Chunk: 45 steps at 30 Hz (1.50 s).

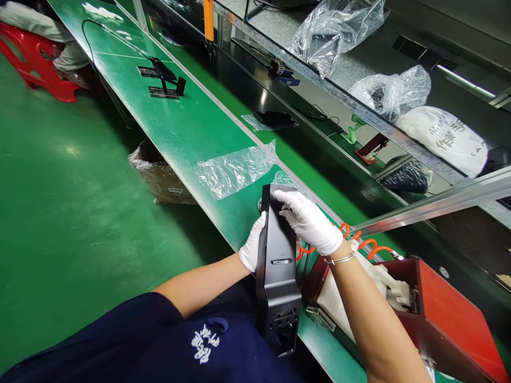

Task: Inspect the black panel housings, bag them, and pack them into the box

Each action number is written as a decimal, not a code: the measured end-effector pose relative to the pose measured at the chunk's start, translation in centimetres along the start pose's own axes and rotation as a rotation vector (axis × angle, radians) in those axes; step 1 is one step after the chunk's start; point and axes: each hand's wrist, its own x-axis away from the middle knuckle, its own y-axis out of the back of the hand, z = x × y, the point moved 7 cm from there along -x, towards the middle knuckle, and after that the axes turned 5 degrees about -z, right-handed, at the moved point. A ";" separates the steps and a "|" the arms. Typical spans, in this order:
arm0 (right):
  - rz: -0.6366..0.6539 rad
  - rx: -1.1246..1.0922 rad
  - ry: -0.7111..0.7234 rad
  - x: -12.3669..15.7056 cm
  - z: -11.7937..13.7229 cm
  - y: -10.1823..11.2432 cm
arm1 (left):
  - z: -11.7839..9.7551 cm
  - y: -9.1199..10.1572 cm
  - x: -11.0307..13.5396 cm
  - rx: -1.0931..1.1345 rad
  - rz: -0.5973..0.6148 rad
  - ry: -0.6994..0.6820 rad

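Note:
A long black housing (280,282) stands close to my body, near the edge of the green bench. It has a small slot on its face and several round holes at its lower end. My left hand (252,246), in a white glove, grips the housing along its left side; the fingers behind it are hidden. My gloved right hand (310,222) is at the upper part of the housing, fingers bent together against its face. Whether something small is between those fingertips cannot be seen. A clear plastic bag (235,169) lies flat on the bench just beyond.
A red box fixture (455,314) with a coiled orange air hose (369,246) stands to the right. Farther along the bench is a black stand (164,80). A carton (163,178) sits below. Bagged parts (335,32) lie on the overhead shelf. A person sits on a red stool (38,58).

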 end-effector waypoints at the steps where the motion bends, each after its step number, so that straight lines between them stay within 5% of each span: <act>1: -0.015 -0.023 -0.005 0.0 0.0 0.0 | 0.0 0.0 0.0 -0.001 -0.007 0.000; 13: -0.230 -0.157 -0.158 0.7 -2.2 0.4 | -0.1 0.5 0.0 0.040 -0.053 -0.050; 29: -0.181 -0.199 -0.293 0.6 -3.1 0.0 | 0.1 0.1 0.1 0.056 -0.050 -0.027; 45: -0.418 -0.117 -0.200 1.3 -3.8 0.3 | 0.4 -0.4 0.4 0.113 -0.064 0.028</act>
